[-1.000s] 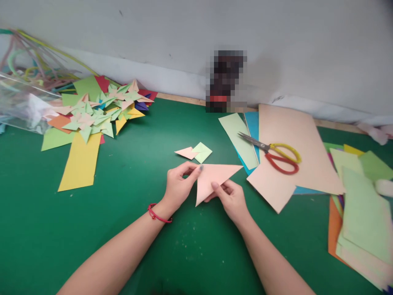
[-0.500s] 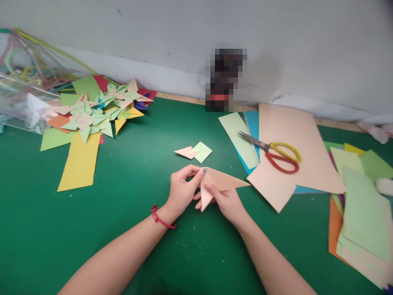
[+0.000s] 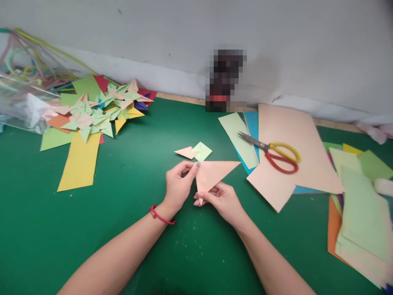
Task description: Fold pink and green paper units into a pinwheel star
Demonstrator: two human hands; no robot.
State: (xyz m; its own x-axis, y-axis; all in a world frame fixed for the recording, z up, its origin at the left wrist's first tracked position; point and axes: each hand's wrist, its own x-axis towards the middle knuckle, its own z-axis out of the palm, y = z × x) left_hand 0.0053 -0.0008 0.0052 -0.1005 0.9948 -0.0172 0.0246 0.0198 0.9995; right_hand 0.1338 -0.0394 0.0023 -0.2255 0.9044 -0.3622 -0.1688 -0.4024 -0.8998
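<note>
A peach paper triangle (image 3: 213, 174) is held between both hands, its long point toward the right. My left hand (image 3: 180, 182) pinches its upper left corner between thumb and fingers. At the bottom corner, my right hand (image 3: 222, 200) grips the paper, with the thumb on top and the fingers partly hidden beneath. Just beyond the triangle lie a small folded peach piece (image 3: 185, 152) and a light green folded square (image 3: 203, 151), touching each other on the green table (image 3: 138, 246).
Scissors (image 3: 267, 148) with yellow and red handles rest on peach sheets (image 3: 294, 143) to the right. Green paper sheets (image 3: 365, 213) are stacked farther right. Folded paper stars (image 3: 87, 116) and a clear bag (image 3: 24, 102) sit at left. A blurred dark object (image 3: 225, 78) stands by the wall.
The paper triangle has turned, its right point swinging up and away from me. My right hand's thumb has slid down to the lower corner; my left hand has shifted slightly left.
</note>
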